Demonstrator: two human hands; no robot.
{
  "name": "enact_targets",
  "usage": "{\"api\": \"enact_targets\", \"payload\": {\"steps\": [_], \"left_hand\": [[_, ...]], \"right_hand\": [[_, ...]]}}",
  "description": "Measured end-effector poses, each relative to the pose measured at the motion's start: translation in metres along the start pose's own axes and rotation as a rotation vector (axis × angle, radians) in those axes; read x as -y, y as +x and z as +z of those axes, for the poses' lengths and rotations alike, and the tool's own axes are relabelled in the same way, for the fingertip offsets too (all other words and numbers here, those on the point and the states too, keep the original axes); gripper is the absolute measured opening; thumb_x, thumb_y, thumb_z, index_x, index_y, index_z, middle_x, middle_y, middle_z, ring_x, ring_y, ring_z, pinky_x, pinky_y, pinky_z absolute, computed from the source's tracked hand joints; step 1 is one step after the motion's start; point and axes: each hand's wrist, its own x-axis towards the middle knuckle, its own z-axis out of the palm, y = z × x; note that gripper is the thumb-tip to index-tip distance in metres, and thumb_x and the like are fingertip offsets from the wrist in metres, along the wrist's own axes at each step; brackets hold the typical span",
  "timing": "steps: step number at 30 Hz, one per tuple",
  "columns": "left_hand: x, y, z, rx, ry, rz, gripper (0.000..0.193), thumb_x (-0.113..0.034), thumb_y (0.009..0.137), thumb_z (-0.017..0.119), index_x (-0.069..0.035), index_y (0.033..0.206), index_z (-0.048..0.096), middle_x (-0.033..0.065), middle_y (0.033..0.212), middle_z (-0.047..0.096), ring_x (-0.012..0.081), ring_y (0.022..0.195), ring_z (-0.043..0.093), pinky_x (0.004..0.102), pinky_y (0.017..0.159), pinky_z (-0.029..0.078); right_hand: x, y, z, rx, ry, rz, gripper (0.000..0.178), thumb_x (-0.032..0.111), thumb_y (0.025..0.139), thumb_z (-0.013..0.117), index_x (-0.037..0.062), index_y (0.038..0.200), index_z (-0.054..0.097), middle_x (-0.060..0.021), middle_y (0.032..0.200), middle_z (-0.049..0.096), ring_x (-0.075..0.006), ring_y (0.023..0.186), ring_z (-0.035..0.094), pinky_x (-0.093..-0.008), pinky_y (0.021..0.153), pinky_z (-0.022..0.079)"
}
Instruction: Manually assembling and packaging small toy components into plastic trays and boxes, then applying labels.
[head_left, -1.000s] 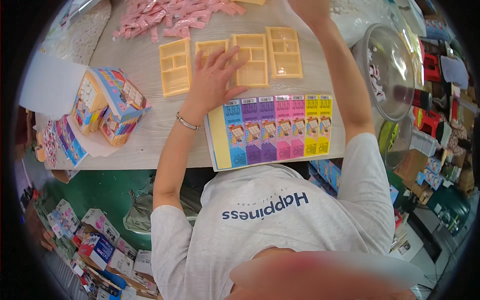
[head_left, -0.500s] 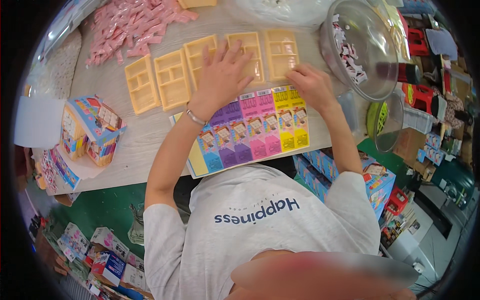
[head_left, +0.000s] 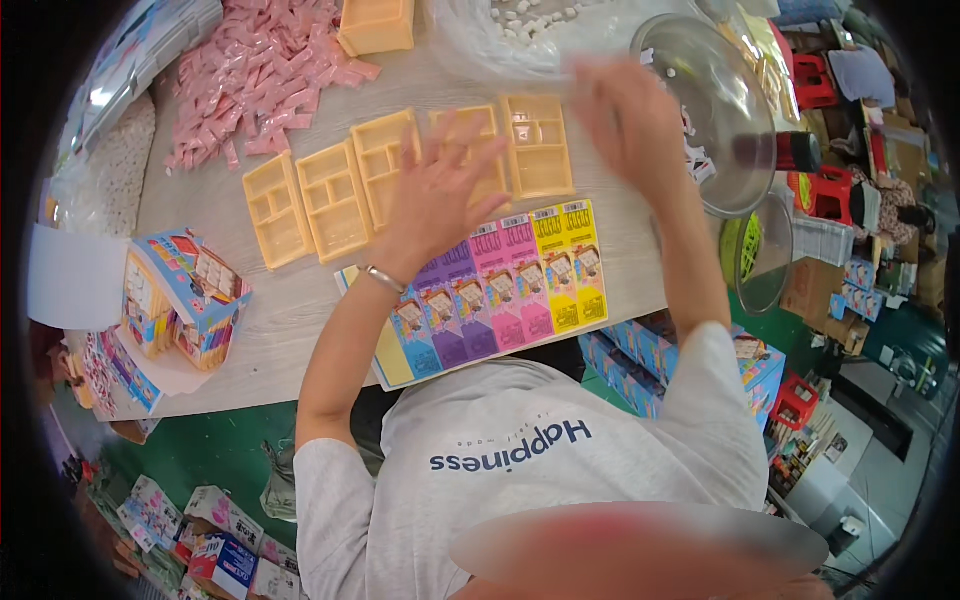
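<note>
Fingers spread, left hand (head_left: 440,195) presses flat on yellow trays (head_left: 385,185) to steady the row, while right hand (head_left: 625,120), blurred, grip unclear, hovers by glass bowl (head_left: 725,110).

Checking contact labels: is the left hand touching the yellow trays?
Cannot tell. In the head view the left hand lies spread over the row of yellow trays, overlapping them, but it is motion-blurred and no contact or gap shows plainly.

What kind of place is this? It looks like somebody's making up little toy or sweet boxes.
Probably a small packing workshop. The wooden table holds a row of yellow compartment trays, a heap of pink sachets and flat colourful printed cards, with stacks of printed boxes beside and below it.
</note>
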Motion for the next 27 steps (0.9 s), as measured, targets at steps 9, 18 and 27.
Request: {"api": "enact_targets", "payload": {"steps": [9, 18, 27], "left_hand": [[-0.032, 0.030, 0.031, 0.113, 0.008, -0.079, 0.068, -0.051, 0.087, 0.064, -0.025, 0.148, 0.046, 0.0082, 0.160, 0.032, 0.0330, 0.150, 0.020, 0.0668, 0.117, 0.008], [-0.023, 0.013, -0.016, 0.095, 0.021, -0.118, 0.066, -0.042, 0.088, 0.067, -0.017, 0.146, 0.047, 0.0108, 0.149, 0.047, 0.0318, 0.141, 0.038, 0.0632, 0.116, 0.018], [-0.012, -0.092, -0.191, -0.578, -1.032, -0.005, 0.029, -0.016, 0.069, 0.082, -0.004, 0.093, 0.074, 0.0081, 0.088, 0.070, 0.0220, 0.075, 0.064, 0.0348, 0.062, 0.046]], "right_hand": [[-0.263, 0.139, 0.179, 0.082, -0.308, 0.764, 0.040, 0.025, 0.089, 0.056, -0.0045, 0.113, 0.065, -0.0285, 0.124, 0.062, -0.0427, 0.114, 0.061, -0.0464, 0.095, 0.050], [-0.210, 0.124, 0.183, 0.218, -0.113, 0.244, 0.063, 0.047, 0.095, 0.055, -0.0087, 0.124, 0.055, -0.0295, 0.127, 0.060, -0.0411, 0.127, 0.052, -0.0470, 0.104, 0.044], [-0.208, 0.111, 0.121, 0.228, -0.562, 0.616, 0.055, 0.051, 0.094, 0.056, -0.0011, 0.108, 0.068, -0.0249, 0.110, 0.068, -0.0418, 0.104, 0.065, -0.0502, 0.092, 0.050]]}}
